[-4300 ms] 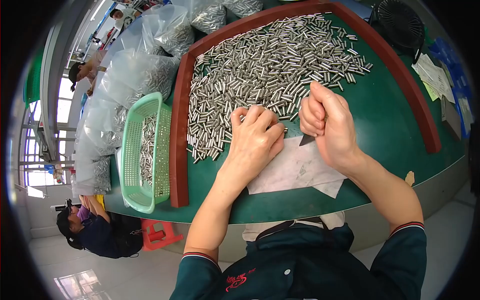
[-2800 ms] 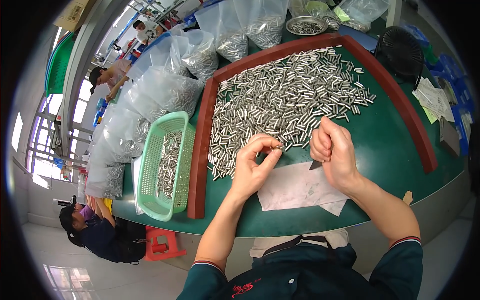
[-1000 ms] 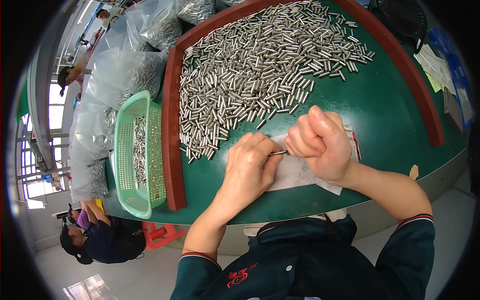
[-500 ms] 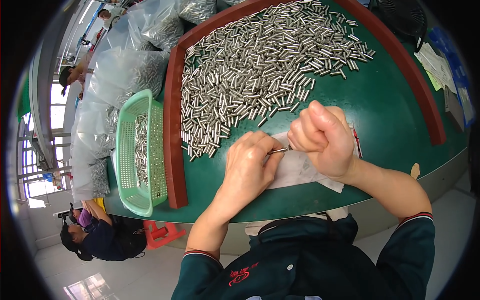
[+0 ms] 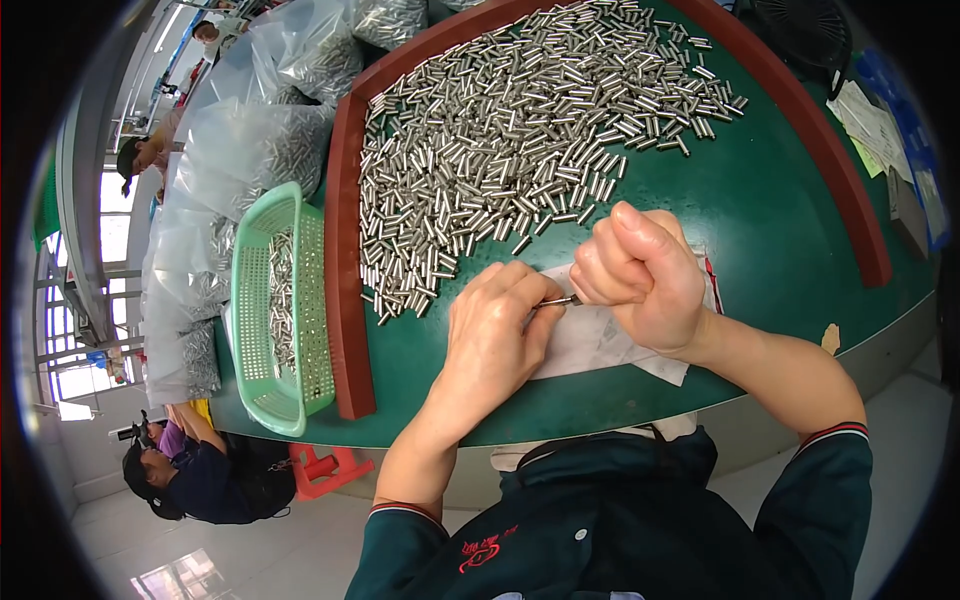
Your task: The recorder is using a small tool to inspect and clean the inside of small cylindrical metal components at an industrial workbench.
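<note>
My left hand (image 5: pixel 492 322) pinches a small metal pin (image 5: pixel 556 302) between thumb and fingers. The pin lies about level and points toward my right hand (image 5: pixel 648 283). That hand is closed in a fist with the thumb on top. A dark tip shows at its lower left, meeting the pin's end; whatever the fist holds is otherwise hidden. Under both hands lies a whitish, smudged cloth or paper sheet (image 5: pixel 598 343). Beyond them spreads a heap of shiny metal pins (image 5: pixel 530 130) on the green tabletop (image 5: pixel 720 190).
A dark red raised border (image 5: pixel 350 290) fences the heap. Left of it stands a green perforated basket (image 5: pixel 250 330) holding pins, then clear bags of metal parts (image 5: pixel 235 150). A red thin object (image 5: pixel 713 285) lies by my right wrist. Papers (image 5: pixel 865 125) and a black fan (image 5: pixel 800 35) are far right.
My right fist has shifted very slightly left, closer to my left hand. The left hand keeps its pinch on the pin, and the heap is the same.
</note>
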Demonstrator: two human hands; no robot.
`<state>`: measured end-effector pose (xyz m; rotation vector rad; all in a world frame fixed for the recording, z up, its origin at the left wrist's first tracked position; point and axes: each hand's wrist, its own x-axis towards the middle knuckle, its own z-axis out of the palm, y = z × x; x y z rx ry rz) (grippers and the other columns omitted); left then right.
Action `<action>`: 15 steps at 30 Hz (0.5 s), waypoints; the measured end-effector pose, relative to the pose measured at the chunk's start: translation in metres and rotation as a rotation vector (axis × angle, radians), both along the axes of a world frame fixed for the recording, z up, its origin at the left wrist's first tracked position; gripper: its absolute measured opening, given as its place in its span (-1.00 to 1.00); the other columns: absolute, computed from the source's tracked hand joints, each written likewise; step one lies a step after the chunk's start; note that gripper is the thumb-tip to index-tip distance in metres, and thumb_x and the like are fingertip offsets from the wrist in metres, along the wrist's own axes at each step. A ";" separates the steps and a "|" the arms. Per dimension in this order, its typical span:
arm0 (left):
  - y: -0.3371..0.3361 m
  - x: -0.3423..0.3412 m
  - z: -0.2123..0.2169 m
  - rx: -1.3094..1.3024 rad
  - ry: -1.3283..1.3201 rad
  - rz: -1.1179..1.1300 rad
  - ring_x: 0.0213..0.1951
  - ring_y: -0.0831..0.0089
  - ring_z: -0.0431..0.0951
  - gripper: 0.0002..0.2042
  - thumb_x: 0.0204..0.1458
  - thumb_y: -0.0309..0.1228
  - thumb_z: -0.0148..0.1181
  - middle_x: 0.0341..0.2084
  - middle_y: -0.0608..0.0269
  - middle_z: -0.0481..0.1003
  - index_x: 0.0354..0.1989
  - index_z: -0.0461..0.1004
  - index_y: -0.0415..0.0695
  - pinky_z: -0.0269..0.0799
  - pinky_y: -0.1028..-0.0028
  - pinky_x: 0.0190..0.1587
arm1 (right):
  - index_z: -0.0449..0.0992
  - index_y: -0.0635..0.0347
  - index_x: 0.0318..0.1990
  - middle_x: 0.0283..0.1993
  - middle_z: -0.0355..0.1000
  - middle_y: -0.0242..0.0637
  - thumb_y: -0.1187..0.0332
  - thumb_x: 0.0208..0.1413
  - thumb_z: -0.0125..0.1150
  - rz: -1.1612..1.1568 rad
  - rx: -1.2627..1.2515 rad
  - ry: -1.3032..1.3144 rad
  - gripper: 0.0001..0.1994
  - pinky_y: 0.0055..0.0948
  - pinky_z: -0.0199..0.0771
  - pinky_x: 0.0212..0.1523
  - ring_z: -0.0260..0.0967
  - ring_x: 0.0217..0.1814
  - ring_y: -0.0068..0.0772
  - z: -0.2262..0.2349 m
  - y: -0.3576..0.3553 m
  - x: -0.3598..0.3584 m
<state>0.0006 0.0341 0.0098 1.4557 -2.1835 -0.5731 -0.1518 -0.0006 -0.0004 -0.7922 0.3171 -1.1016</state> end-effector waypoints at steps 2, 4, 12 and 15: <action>0.000 -0.001 0.001 -0.005 -0.003 -0.004 -0.50 0.21 0.36 -0.91 -0.31 -0.58 0.17 -0.60 0.20 0.37 -0.56 0.41 -0.21 0.27 0.32 -0.45 | -0.06 0.03 -0.81 -0.86 -0.16 -0.53 0.23 0.18 -0.35 -0.001 0.001 -0.005 -0.53 -0.57 -0.22 -0.72 -0.32 -0.79 -0.64 -0.001 0.000 0.000; 0.000 0.000 0.000 -0.008 -0.005 -0.007 -0.50 0.21 0.36 -0.91 -0.31 -0.57 0.17 -0.60 0.19 0.37 -0.56 0.42 -0.21 0.27 0.32 -0.44 | -0.05 0.04 -0.81 -0.86 -0.17 -0.52 0.24 0.18 -0.35 -0.015 -0.030 0.015 -0.54 -0.57 -0.21 -0.71 -0.31 -0.79 -0.64 -0.003 0.001 0.002; 0.001 0.002 0.000 0.002 -0.004 0.010 -0.50 0.22 0.36 -0.92 -0.31 -0.55 0.18 -0.63 0.20 0.37 -0.57 0.43 -0.20 0.28 0.32 -0.44 | -0.05 0.05 -0.81 -0.86 -0.16 -0.52 0.25 0.17 -0.34 -0.042 -0.046 0.019 -0.54 -0.58 -0.22 -0.71 -0.30 -0.79 -0.64 0.003 0.001 0.001; 0.000 0.007 0.006 0.106 -0.019 -0.033 -0.52 0.33 0.39 -0.88 -0.32 -0.58 0.22 -0.63 0.22 0.37 -0.53 0.45 -0.24 0.30 0.44 -0.46 | -0.05 0.05 -0.81 -0.86 -0.16 -0.52 0.25 0.17 -0.34 -0.057 -0.059 0.019 -0.54 -0.58 -0.23 -0.71 -0.31 -0.78 -0.65 0.004 0.000 -0.002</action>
